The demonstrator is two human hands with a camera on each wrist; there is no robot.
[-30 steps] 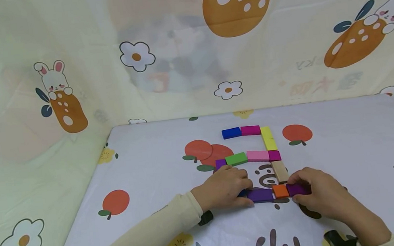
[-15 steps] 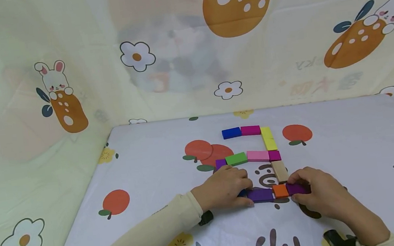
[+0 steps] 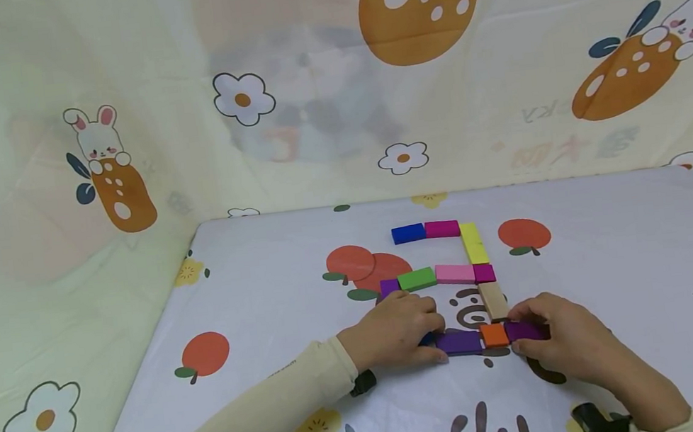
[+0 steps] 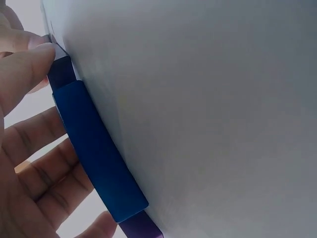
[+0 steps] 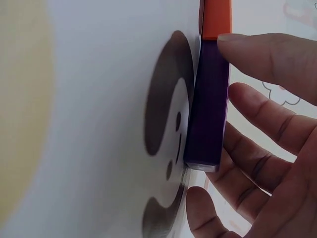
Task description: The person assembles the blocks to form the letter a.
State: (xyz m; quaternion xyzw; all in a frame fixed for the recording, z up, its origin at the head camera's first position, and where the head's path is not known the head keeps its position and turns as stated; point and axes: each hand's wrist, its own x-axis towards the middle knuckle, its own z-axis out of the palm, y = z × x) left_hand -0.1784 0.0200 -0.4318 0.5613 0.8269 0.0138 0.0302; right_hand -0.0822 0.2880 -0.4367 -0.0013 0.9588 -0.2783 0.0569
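Note:
Small coloured blocks lie end to end in an outline on the white cloth. In the front row, my left hand (image 3: 395, 332) pinches the long violet block (image 3: 459, 343) near its left end, thumb in front and fingers behind. A blue block (image 4: 101, 153) lies under that palm, mostly hidden in the head view, with a purple end piece (image 4: 142, 226) beyond it. My right hand (image 3: 565, 333) pinches the dark purple block (image 5: 208, 104) at the row's right end, its thumb near the seam with the orange block (image 3: 494, 335). A beige block (image 3: 494, 301) meets this row from behind.
Behind my left hand runs a row with a purple block (image 3: 389, 287), a green block (image 3: 417, 279), a pink block (image 3: 455, 274) and a magenta block (image 3: 484, 273). Farther back are a yellow block (image 3: 474, 243), another magenta block (image 3: 441, 229) and a blue one.

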